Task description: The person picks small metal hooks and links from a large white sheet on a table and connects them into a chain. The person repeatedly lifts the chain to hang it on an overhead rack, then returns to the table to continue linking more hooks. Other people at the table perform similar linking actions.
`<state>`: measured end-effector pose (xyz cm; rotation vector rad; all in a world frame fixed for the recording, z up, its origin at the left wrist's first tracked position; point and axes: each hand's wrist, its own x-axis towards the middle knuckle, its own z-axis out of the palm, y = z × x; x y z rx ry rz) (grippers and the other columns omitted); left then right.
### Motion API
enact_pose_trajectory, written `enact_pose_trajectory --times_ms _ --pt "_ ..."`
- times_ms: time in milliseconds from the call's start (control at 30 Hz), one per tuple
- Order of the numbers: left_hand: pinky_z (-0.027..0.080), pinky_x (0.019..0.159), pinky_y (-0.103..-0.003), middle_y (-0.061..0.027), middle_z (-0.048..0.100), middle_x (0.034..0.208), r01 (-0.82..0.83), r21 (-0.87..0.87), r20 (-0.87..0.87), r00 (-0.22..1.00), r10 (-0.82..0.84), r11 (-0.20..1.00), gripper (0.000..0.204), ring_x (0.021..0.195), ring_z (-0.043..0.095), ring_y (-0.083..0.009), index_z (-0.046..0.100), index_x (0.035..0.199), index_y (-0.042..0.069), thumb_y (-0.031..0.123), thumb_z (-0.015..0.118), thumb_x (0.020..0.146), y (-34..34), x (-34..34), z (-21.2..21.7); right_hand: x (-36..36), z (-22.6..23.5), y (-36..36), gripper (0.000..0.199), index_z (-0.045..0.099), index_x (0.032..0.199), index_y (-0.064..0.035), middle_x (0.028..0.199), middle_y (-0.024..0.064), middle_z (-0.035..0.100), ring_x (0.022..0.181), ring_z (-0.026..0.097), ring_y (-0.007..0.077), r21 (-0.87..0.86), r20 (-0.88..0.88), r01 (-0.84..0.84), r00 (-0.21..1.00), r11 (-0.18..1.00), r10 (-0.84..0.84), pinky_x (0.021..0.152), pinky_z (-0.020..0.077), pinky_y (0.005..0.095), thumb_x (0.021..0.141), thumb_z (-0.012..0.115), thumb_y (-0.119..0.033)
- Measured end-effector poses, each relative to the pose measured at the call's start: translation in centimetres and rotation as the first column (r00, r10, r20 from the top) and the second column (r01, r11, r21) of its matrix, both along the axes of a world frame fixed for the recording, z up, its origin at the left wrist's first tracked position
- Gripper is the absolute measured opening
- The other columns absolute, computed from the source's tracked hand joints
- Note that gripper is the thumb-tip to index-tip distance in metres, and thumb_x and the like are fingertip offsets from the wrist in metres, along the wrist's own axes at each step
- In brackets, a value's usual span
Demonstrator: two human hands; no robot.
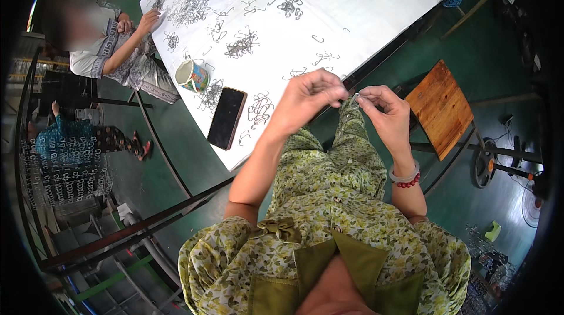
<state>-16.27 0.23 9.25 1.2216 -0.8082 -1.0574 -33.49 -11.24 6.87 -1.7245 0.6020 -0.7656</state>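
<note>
My left hand (310, 99) is raised at the near edge of the white-covered table (276, 44), fingers and thumb pinched together. Whatever lies between them is hidden. To its right my right hand (389, 114) pinches a small bent wire piece (355, 98) between thumb and forefinger, over my lap. The two hands are a little apart. Loose bent wire hooks (260, 107) lie on the tabletop left of my left hand. Beside them rest a dark phone (227, 119) and a small printed bucket (192, 76).
More wire heaps (242, 43) are spread across the table. A person (106, 50) sits at its left side, a hand on a small pile. Another person (70, 141) is farther left, near hanging strung wire pieces (70, 180). A wooden stool (440, 109) stands to my right.
</note>
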Motion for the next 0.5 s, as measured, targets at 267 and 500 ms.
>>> enact_pose_trajectory --times_ms 267,500 --pt "0.050 0.078 -0.032 -0.0093 0.065 0.093 -0.229 -0.076 0.470 0.850 0.238 0.970 0.013 0.086 0.062 -0.0182 0.064 0.095 0.001 0.010 0.069 0.087 -0.4 -2.7 -1.5 0.8 -0.1 1.0 0.010 0.068 0.093 0.0030 0.085 0.0040 0.069 0.075 0.062 0.0072 -0.059 0.033 0.019 0.999 0.998 -0.017 0.067 0.0499 0.0218 0.083 0.068 0.004" --pt "0.049 0.081 -0.039 -0.0164 0.065 0.096 -0.291 -0.089 0.526 0.798 0.293 0.953 0.012 0.092 0.062 -0.0330 0.060 0.099 -0.001 0.006 0.063 0.090 -0.1 -3.7 -1.8 1.6 -0.1 1.1 0.011 0.068 0.090 0.0025 0.082 0.0087 0.069 0.073 0.065 0.0144 -0.199 0.056 0.032 0.998 0.979 -0.021 0.065 0.0512 0.0264 0.080 0.070 0.006"
